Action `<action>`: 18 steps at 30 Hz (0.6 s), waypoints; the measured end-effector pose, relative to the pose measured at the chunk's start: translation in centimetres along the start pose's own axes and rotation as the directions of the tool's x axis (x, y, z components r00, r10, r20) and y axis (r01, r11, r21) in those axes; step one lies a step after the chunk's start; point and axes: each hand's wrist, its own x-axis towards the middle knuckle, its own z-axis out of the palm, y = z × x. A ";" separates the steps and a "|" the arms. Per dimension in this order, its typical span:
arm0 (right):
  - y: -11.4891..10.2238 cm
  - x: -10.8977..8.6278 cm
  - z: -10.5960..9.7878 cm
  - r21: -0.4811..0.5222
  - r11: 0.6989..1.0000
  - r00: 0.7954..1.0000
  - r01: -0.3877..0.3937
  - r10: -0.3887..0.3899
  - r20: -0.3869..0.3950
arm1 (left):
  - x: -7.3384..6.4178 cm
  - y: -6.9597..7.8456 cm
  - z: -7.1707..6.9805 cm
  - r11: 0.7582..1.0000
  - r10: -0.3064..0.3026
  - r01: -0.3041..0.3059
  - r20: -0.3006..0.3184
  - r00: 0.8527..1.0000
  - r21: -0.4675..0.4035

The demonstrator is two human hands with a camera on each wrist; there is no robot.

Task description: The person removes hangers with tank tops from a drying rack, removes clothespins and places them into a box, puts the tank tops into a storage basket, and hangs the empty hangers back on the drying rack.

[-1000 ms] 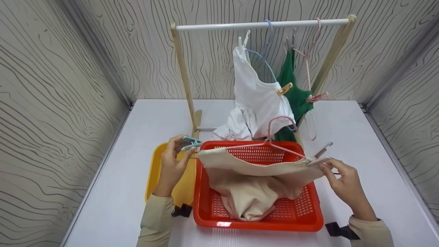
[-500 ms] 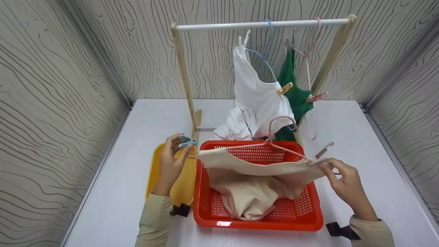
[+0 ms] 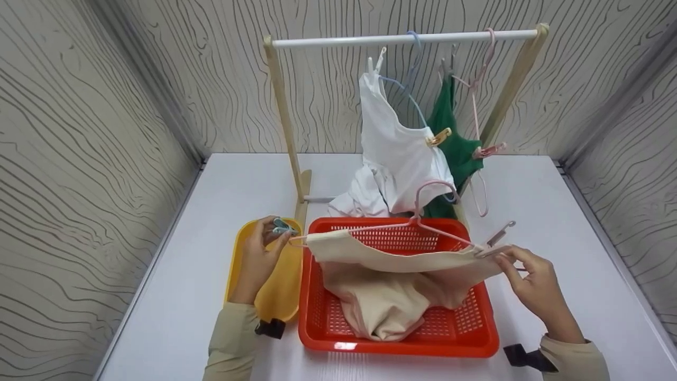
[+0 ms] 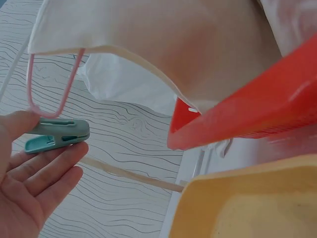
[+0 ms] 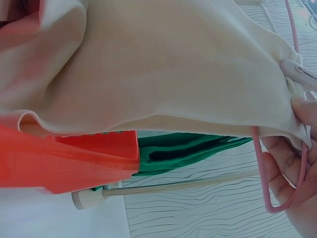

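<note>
In the head view a beige garment (image 3: 381,264) is spread on a pink hanger (image 3: 417,205), its lower part bunched in the red basket (image 3: 396,347). My left hand (image 3: 253,267) pinches a teal clothespin (image 4: 67,130) between thumb and fingers, beside the hanger's left end (image 4: 67,96), which sticks out past the cloth. My right hand (image 3: 537,280) grips the garment's right shoulder together with the hanger inside it. Beside those fingers, a pale pink clothespin (image 5: 299,74) is clipped on that shoulder.
A yellow tray (image 3: 283,296) lies left of the basket. Behind stands a rack with a white bar (image 3: 338,41) and wooden legs. From it hang a white garment (image 3: 394,143) on a blue hanger and a green garment (image 3: 460,143) on a pink one, both with clothespins.
My left hand has drawn a little left, away from the garment's left shoulder, and the teal clothespin in it has tilted. My right hand stays nearly where it was.
</note>
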 end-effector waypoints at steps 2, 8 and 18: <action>0.1 -0.1 0.0 0.010 1.000 1.000 -0.005 0.005 -0.002 | -0.1 -0.2 -0.1 1.000 -0.020 0.020 0.004 1.000 0.008; 0.2 -0.1 -0.1 0.019 1.000 1.000 -0.008 0.008 -0.003 | -0.3 -0.7 -0.2 0.998 -0.057 0.057 0.022 0.998 0.018; 0.2 -0.3 -0.2 0.016 1.000 1.000 -0.027 0.027 0.000 | -0.4 -1.8 -0.2 0.993 -0.117 0.115 0.055 0.992 0.042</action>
